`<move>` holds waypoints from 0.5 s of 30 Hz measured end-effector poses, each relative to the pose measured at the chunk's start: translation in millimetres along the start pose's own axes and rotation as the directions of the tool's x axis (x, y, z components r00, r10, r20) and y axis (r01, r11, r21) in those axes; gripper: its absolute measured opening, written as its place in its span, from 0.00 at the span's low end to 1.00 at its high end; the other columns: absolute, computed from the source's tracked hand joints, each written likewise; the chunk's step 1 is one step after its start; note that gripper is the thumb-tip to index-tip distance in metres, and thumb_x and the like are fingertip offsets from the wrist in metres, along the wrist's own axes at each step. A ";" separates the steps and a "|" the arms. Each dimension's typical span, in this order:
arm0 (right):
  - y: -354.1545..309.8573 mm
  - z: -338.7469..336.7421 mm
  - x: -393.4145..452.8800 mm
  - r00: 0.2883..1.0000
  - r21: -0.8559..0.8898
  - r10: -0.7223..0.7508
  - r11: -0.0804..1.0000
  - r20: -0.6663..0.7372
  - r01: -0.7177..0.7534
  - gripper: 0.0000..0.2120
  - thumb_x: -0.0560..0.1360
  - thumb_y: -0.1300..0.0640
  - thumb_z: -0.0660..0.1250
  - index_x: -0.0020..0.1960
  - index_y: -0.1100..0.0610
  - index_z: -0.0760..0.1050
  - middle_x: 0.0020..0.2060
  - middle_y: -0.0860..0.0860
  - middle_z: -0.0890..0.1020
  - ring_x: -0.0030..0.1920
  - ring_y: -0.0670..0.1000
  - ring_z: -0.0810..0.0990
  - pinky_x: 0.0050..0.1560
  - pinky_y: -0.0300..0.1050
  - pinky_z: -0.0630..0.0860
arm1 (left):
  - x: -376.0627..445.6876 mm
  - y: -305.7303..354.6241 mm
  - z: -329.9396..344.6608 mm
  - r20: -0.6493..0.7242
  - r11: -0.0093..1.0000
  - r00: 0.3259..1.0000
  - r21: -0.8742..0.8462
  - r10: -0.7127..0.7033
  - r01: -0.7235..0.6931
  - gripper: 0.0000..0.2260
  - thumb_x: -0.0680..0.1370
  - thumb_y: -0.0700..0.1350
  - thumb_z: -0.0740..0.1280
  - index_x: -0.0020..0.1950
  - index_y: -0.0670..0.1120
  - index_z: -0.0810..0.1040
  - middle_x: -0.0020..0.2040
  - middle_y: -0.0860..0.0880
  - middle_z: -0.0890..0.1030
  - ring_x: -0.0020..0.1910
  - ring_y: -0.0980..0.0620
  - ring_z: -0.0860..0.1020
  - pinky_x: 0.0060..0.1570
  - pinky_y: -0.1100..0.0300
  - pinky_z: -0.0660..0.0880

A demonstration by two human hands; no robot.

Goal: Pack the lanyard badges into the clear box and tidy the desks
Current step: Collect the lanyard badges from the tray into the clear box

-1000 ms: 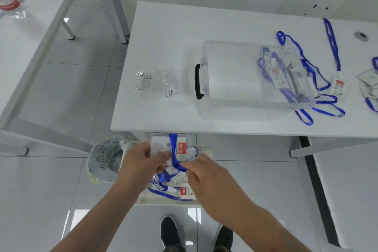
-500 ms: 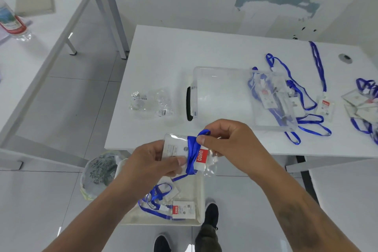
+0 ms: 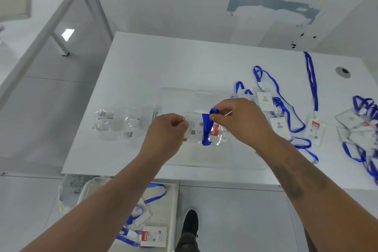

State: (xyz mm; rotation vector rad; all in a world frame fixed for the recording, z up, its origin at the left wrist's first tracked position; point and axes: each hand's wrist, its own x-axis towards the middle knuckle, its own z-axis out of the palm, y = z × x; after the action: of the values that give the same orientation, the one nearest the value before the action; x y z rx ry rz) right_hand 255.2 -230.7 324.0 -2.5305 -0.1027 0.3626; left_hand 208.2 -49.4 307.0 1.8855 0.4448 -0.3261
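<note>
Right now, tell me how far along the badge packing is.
Partly done. A few badges already lie in the clear box. In hand: the left hand holds a badge holder while the right hand pinches its blue lanyard wrapped round it, above the box. Left: loose badges on the desk, more on the tray below, and crumpled wrappers.

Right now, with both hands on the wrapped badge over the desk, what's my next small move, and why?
Probably lower the badge into the clear box just beneath. The left hand holds its edge, the right hand pinches the blue strap already wound around it, so it looks bundled and ready to drop.
</note>
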 end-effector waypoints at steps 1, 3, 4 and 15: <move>5.4 -0.2 9.2 1.000 -0.118 -0.012 0.993 0.029 0.015 0.07 0.77 0.48 0.67 0.51 0.47 0.81 0.45 0.43 0.83 0.46 0.47 0.81 0.46 0.44 0.76 | 12.0 -0.6 9.3 0.004 0.999 1.000 0.044 -0.014 0.014 0.13 0.80 0.42 0.64 0.37 0.55 0.78 0.40 0.53 0.83 0.40 0.51 0.84 0.47 0.47 0.82; 14.5 4.5 27.1 0.997 -0.328 -0.033 0.943 0.063 0.052 0.09 0.78 0.48 0.63 0.52 0.48 0.80 0.46 0.45 0.82 0.47 0.50 0.80 0.41 0.43 0.72 | 34.0 -4.1 25.1 0.007 0.991 0.998 0.120 -0.056 0.055 0.13 0.79 0.42 0.64 0.36 0.53 0.78 0.40 0.50 0.84 0.42 0.47 0.84 0.46 0.45 0.82; 19.1 9.0 35.7 0.997 -0.404 -0.041 0.913 0.067 0.064 0.09 0.79 0.49 0.62 0.52 0.49 0.80 0.45 0.46 0.82 0.47 0.50 0.79 0.39 0.42 0.70 | 44.5 -6.9 32.3 0.008 0.984 0.996 0.153 -0.088 0.086 0.13 0.78 0.42 0.64 0.35 0.53 0.78 0.41 0.48 0.84 0.42 0.45 0.84 0.46 0.45 0.82; 31.8 43.9 65.6 0.956 -0.709 -0.014 0.668 0.292 0.227 0.08 0.75 0.61 0.68 0.42 0.56 0.68 0.30 0.49 0.64 0.34 0.50 0.69 0.32 0.42 0.62 | 115.4 -40.2 79.4 0.003 0.883 0.933 0.325 -0.359 0.338 0.06 0.76 0.40 0.67 0.49 0.41 0.81 0.40 0.43 0.86 0.36 0.46 0.86 0.42 0.52 0.84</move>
State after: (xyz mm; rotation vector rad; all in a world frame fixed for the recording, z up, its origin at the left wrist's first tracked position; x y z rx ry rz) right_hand 305.7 -223.8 255.8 -3.2332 -0.6472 0.7254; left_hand 291.9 -94.3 196.5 2.0982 0.7272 -0.7353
